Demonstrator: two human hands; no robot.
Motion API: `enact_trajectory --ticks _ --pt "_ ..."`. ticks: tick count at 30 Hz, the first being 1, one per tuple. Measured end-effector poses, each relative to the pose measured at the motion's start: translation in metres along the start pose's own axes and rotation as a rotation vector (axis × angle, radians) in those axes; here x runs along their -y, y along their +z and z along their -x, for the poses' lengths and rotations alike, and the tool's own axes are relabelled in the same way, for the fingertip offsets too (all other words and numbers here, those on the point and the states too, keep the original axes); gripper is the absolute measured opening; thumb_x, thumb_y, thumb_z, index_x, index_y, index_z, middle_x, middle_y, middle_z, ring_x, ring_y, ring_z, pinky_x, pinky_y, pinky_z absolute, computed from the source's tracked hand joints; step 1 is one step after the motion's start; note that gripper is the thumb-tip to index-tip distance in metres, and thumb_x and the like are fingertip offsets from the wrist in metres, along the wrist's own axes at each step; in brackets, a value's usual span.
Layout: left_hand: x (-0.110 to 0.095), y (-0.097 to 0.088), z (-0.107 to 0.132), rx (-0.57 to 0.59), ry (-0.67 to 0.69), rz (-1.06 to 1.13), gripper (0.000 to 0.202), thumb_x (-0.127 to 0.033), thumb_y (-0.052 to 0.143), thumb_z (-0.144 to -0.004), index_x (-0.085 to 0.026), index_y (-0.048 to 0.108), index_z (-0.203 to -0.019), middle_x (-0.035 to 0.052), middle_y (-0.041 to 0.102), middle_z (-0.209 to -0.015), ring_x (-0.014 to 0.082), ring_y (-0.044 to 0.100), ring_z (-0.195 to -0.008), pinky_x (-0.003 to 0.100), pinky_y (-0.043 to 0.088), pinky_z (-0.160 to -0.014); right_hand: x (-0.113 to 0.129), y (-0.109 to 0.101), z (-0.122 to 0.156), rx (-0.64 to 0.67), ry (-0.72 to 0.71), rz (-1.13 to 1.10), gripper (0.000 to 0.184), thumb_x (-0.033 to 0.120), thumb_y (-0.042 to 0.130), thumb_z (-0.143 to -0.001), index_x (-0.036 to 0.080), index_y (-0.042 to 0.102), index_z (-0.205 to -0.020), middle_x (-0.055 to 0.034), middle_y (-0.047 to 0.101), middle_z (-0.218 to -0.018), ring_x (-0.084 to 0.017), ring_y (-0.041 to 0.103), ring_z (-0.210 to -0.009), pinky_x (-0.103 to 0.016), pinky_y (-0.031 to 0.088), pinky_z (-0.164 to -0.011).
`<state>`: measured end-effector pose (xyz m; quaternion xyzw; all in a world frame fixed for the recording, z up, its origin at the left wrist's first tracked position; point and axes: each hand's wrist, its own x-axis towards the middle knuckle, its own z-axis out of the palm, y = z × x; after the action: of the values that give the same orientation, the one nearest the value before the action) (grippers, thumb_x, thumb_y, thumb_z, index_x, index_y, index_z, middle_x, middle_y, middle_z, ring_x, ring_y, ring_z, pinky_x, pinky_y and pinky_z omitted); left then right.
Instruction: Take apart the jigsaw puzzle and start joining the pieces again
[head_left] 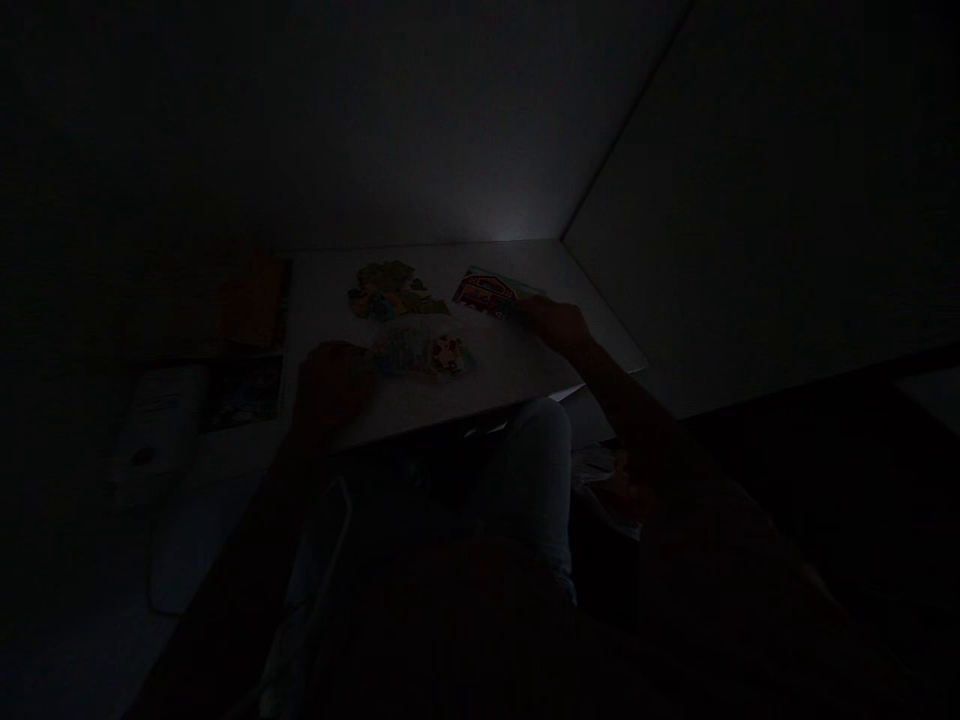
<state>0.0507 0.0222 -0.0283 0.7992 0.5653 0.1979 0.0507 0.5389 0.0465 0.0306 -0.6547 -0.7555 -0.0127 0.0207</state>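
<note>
The scene is very dark. On the pale tabletop [420, 405], my right hand [555, 322] is closed at the near right edge of a colourful card [489, 291] printed with a red barn-like picture. My left hand [334, 380] is curled closed at the narrow left end of what looks like a clear plastic bag [405, 350]. Inside or on that bag shows a white piece with dark red patches [448, 353]. Behind it lies a loose pile of green and yellow flat pieces [394, 290]. Both hands' fingertips are hard to make out.
Walls [450, 120] meet in a corner behind the table. At the left are an orange item [251, 300], a dark printed sheet [244, 392] and a pale box-like object [161, 410]. My jeans-clad knee [544, 450] is below the front edge, with a cluttered container [611, 485] beside it.
</note>
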Motion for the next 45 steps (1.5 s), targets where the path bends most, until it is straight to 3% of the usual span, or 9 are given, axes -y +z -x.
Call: enact_trajectory --ticks 4,8,14,19,22,26,31,39,45 --pt "-0.001 0.000 0.000 -0.004 0.009 0.005 0.046 -0.046 0.058 -0.110 -0.018 0.077 -0.141 0.0265 0.075 -0.153 0.0478 0.069 -0.146 0.065 0.053 -0.126 -0.007 0.004 0.000 0.035 -0.088 -0.056 0.053 0.041 0.054 -0.123 0.030 0.075 -0.170 -0.0147 0.071 -0.178 -0.038 0.080 -0.143 -0.046 0.067 -0.109" --pt "-0.004 -0.002 0.000 -0.031 0.005 -0.009 0.045 -0.045 0.058 -0.109 -0.020 0.078 -0.140 0.0240 0.076 -0.151 0.0460 0.070 -0.146 0.062 0.054 -0.127 -0.012 0.007 -0.001 0.020 -0.055 -0.180 0.050 0.038 0.049 -0.123 0.023 0.080 -0.160 -0.0169 0.076 -0.171 -0.037 0.076 -0.150 -0.049 0.064 -0.119" --pt "-0.007 -0.004 -0.001 -0.017 0.026 -0.030 0.047 -0.045 0.055 -0.110 -0.017 0.079 -0.139 0.0260 0.078 -0.148 0.0478 0.071 -0.142 0.065 0.056 -0.123 -0.020 -0.008 -0.006 -0.160 -0.024 -0.334 0.044 0.038 0.056 -0.115 0.019 0.086 -0.139 -0.0206 0.084 -0.147 -0.036 0.081 -0.133 -0.051 0.064 -0.118" --pt "-0.007 -0.004 -0.001 -0.019 0.005 -0.005 0.042 -0.041 0.061 -0.107 -0.019 0.079 -0.137 0.0244 0.078 -0.147 0.0465 0.070 -0.141 0.066 0.055 -0.123 -0.019 -0.031 0.006 -0.132 -0.003 -0.679 0.045 0.059 0.070 -0.108 0.024 0.087 -0.130 -0.0128 0.089 -0.123 -0.030 0.082 -0.099 -0.047 0.069 -0.092" --pt "-0.006 -0.003 -0.001 -0.021 -0.005 0.007 0.042 -0.042 0.060 -0.109 -0.020 0.078 -0.139 0.0231 0.077 -0.150 0.0455 0.070 -0.143 0.064 0.055 -0.124 -0.002 -0.046 0.013 0.109 -0.139 -0.807 0.047 0.064 0.074 -0.104 0.024 0.089 -0.126 -0.0090 0.089 -0.113 -0.027 0.079 -0.090 -0.041 0.066 -0.082" --pt "-0.004 -0.003 0.000 0.001 -0.016 -0.009 0.042 -0.042 0.061 -0.111 -0.018 0.079 -0.140 0.0236 0.076 -0.153 0.0458 0.070 -0.144 0.062 0.055 -0.125 0.047 -0.058 0.007 0.351 -0.452 -0.720 0.039 0.052 0.074 -0.106 0.025 0.092 -0.127 -0.0078 0.091 -0.119 -0.026 0.081 -0.100 -0.036 0.064 -0.086" --pt "-0.007 -0.006 -0.001 0.037 -0.010 -0.019 0.044 -0.040 0.060 -0.114 -0.012 0.079 -0.143 0.0257 0.075 -0.153 0.0472 0.069 -0.148 0.064 0.054 -0.127 0.101 -0.059 -0.003 0.288 -0.653 -0.613 0.037 0.028 0.063 -0.111 0.024 0.090 -0.137 -0.0096 0.090 -0.137 -0.026 0.084 -0.119 -0.038 0.064 -0.105" --pt "-0.011 -0.007 0.001 -0.002 -0.044 0.027 0.044 -0.039 0.067 -0.108 -0.017 0.080 -0.144 0.0261 0.075 -0.153 0.0483 0.069 -0.146 0.066 0.055 -0.127 0.112 -0.063 0.009 0.399 -0.708 -0.516 0.033 0.013 0.068 -0.105 0.027 0.092 -0.124 -0.0064 0.093 -0.127 -0.026 0.087 -0.114 -0.039 0.067 -0.106" --pt "-0.012 -0.010 0.001 0.002 -0.038 0.031 0.045 -0.042 0.061 -0.110 -0.017 0.080 -0.142 0.0249 0.076 -0.153 0.0468 0.069 -0.144 0.064 0.055 -0.125 0.138 -0.050 -0.004 0.056 -0.564 -0.378 0.050 0.021 0.061 -0.118 0.029 0.079 -0.163 -0.0148 0.067 -0.180 -0.037 0.070 -0.160 -0.060 0.057 -0.136"
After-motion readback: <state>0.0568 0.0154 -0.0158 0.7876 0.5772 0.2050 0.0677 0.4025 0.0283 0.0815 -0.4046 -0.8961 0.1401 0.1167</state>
